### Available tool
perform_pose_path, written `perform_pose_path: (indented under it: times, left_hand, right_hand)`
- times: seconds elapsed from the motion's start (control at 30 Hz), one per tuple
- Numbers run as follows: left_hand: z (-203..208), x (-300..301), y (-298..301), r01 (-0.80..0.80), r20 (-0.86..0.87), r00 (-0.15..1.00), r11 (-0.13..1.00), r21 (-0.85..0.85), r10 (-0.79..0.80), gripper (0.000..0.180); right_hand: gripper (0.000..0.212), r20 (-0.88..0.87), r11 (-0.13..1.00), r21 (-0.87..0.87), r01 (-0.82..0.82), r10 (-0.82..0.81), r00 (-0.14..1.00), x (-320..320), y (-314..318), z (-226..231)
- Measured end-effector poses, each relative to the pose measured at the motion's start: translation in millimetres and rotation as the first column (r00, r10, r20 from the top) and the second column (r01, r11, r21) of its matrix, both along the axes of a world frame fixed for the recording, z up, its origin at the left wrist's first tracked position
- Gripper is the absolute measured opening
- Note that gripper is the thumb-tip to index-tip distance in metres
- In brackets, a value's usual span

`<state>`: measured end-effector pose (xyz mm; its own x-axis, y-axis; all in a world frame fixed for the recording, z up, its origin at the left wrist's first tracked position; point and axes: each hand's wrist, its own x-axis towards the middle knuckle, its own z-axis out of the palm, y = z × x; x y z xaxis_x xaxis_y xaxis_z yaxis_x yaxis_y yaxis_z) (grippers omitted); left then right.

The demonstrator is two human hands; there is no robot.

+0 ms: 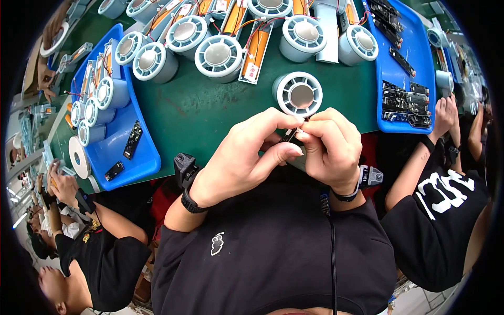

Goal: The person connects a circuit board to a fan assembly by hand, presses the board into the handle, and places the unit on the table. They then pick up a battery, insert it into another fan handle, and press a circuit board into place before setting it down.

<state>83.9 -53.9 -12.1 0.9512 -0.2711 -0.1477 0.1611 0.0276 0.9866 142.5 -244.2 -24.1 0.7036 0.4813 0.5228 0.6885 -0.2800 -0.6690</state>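
A light blue housing with a round, spoked head (pixel 302 94) lies in front of me at the near side of the table, its handle part running between my hands. My left hand (pixel 247 149) is closed, thumb and forefinger on a small black circuit board (pixel 288 135) at that handle. Pressed against it from the other side, my right hand (pixel 332 149) pinches a tiny white connector (pixel 300 129) with thumb and forefinger. My fingers cover most of the board and the handle.
Similar housings (pixel 218 55) with orange cells and wires crowd the table's far side. A blue tray (pixel 144 152) at left holds housings and boards; another blue tray (pixel 386 118) at right holds stacked black boards. A white tape roll (pixel 79 157) stands at left. Co-workers sit on both sides.
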Motion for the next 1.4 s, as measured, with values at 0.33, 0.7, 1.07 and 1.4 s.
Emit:
perform_pose_path:
  times: [0.33,0.7,1.07,1.4]
  left_hand:
    - [11,6,7,0.013,0.164,0.986,0.985,0.171,-0.041,0.029]
    - [10,11,8,0.112,0.286,0.943,0.973,0.201,-0.168,0.032]
    - [12,8,10,-0.164,0.361,0.932,0.869,0.467,-0.018,0.043]
    - [-5,15,8,-0.395,0.667,0.745,0.813,0.428,0.010,0.044]
  right_hand:
    - [0.025,0.088,0.989,-0.029,-0.148,0.150,0.985,12,-3,-2]
    - [0.037,-0.066,0.981,0.167,-0.094,0.107,0.992,7,-8,-16]
    - [0.031,-0.450,0.922,0.388,0.005,0.185,0.874,2,-17,-14]
    - [0.015,-0.274,0.969,0.248,-0.021,0.091,0.957,14,-17,-6]
